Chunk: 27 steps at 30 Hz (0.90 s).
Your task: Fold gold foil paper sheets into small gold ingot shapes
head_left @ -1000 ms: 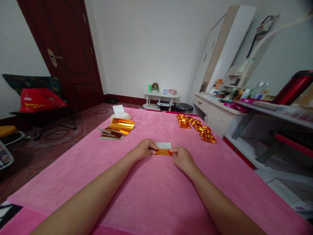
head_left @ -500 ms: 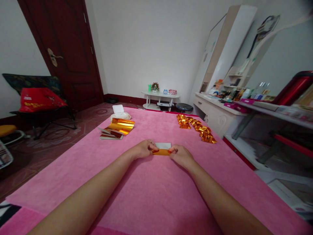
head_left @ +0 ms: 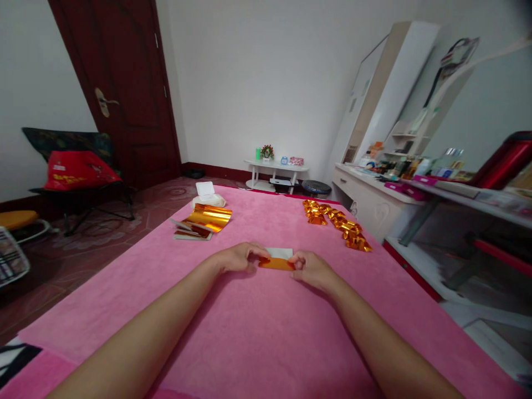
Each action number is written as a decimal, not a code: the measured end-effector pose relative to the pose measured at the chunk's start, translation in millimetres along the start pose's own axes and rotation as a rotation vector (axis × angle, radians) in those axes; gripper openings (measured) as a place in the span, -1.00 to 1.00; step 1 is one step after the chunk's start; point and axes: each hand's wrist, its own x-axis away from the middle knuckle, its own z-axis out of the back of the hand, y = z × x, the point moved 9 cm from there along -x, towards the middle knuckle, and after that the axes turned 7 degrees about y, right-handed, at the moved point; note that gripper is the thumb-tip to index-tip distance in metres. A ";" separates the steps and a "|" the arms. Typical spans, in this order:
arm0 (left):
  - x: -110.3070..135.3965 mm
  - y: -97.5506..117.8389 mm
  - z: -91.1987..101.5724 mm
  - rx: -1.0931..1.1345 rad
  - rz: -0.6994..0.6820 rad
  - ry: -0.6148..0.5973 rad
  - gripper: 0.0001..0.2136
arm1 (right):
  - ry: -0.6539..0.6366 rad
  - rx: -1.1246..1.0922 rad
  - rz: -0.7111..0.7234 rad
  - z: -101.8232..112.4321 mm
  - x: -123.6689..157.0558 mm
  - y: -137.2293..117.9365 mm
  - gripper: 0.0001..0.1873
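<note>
A small sheet of gold foil paper (head_left: 276,264) lies on the pink cloth with its near part folded over, gold side up, and a pale strip showing behind. My left hand (head_left: 241,258) grips the left end of the fold, thumb and fingers curved about it. At the right end, my right hand (head_left: 310,268) pinches the same sheet with bent fingers. Folded gold foil pieces (head_left: 338,223) sit in rows at the far right. At the far left are a curled gold foil sheet (head_left: 213,217) and a stack of paper (head_left: 192,233).
A pink cloth (head_left: 249,332) covers the table. A white pack with a raised lid (head_left: 205,191) stands at the far left. Beyond are a chair with a red bag (head_left: 81,169), a low white table (head_left: 276,164) and, on the right, a dresser crowded with bottles (head_left: 399,163).
The camera view has shifted slightly, so everything sits a bit lower and to the right. My left fingers have opened out a little along the fold; both hands stay at the sheet's ends.
</note>
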 end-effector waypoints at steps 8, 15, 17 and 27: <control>0.7 11.1 -7.7 -0.082 -0.181 0.109 -0.60 | 0.264 0.198 0.176 15.6 20.1 -28.2 -0.82; -1.4 4.3 3.9 -0.003 -0.079 0.367 -0.81 | 0.429 -0.236 0.254 31.9 14.4 -27.9 -0.70; -1.8 4.1 3.6 0.074 -0.052 0.395 -0.80 | 0.395 -0.369 0.202 29.9 11.7 -23.0 -0.66; 1.4 5.4 7.9 0.391 0.003 0.499 -0.48 | 0.213 -0.727 0.084 11.6 10.3 -17.7 -0.67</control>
